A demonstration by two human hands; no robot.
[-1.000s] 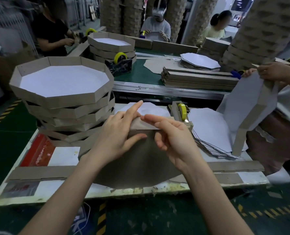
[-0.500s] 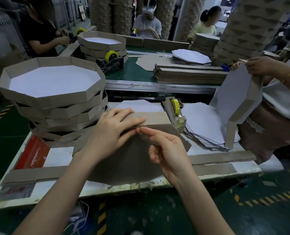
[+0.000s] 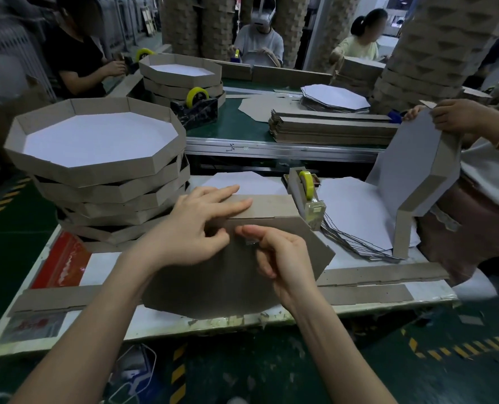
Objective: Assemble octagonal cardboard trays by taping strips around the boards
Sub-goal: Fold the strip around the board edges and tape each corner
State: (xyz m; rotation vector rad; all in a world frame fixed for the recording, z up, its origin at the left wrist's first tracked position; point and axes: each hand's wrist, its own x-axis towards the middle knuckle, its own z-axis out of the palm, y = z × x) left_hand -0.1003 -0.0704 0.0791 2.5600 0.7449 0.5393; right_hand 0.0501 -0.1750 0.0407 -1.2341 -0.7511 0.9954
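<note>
A brown octagonal board (image 3: 227,284) is laid flat on the near part of the table (image 3: 435,293), with one edge reaching almost to the table's front rim. A cardboard strip (image 3: 271,205) is stood upright along the board's far edge, touching it at the seam. The strip is pressed by the left hand (image 3: 195,225), whose fingers are held straight and slightly apart across the strip's face, the thumb being tucked down toward the seam. The right hand (image 3: 283,258) is rested on the board just beside the left, its forefinger stretched to the seam and the other fingers loosely curled. A glint beneath it may be tape; whether anything is pinched there cannot be told.

A tape dispenser (image 3: 308,196) is set just beyond the strip's right end. A stack of finished trays (image 3: 96,176) is piled to the left. Spare strips (image 3: 373,275) are laid along the table's front. At the right, another tray (image 3: 417,176) is held upright by another person's hand (image 3: 458,115).
</note>
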